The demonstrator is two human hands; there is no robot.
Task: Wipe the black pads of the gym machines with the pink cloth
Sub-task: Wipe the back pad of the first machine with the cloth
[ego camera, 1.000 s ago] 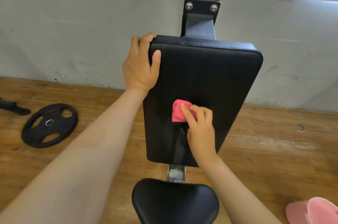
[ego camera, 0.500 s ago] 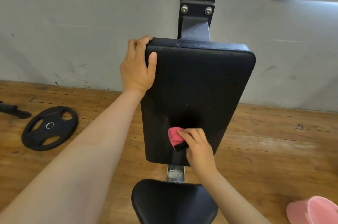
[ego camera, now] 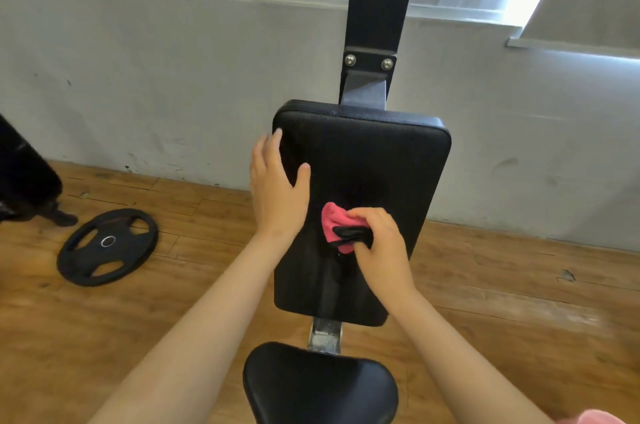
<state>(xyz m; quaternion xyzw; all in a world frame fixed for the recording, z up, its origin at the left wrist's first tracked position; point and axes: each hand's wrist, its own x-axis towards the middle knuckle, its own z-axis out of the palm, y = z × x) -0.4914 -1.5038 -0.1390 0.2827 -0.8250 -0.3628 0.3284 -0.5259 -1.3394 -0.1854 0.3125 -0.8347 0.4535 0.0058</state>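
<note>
A black back pad [ego camera: 381, 164] stands upright on a black steel post [ego camera: 379, 1]. Below it sits the black seat pad [ego camera: 318, 385]. My right hand [ego camera: 381, 250] is closed around the pink cloth [ego camera: 334, 221], pressing it against the middle of the back pad; a dark strip of fabric shows across the cloth. My left hand [ego camera: 277, 188] lies on the pad's left edge, fingers behind the edge and thumb on the front face.
A black weight plate [ego camera: 107, 247] lies on the wooden floor at left. Dark equipment [ego camera: 24, 177] stands at the far left edge. A grey wall [ego camera: 156, 84] runs behind. Something pink [ego camera: 602, 418] shows at the bottom right corner.
My left hand slid down from the pad's top left corner to its left edge. My right hand went down the pad with the cloth, then back up toward the middle. The view tilted up.
</note>
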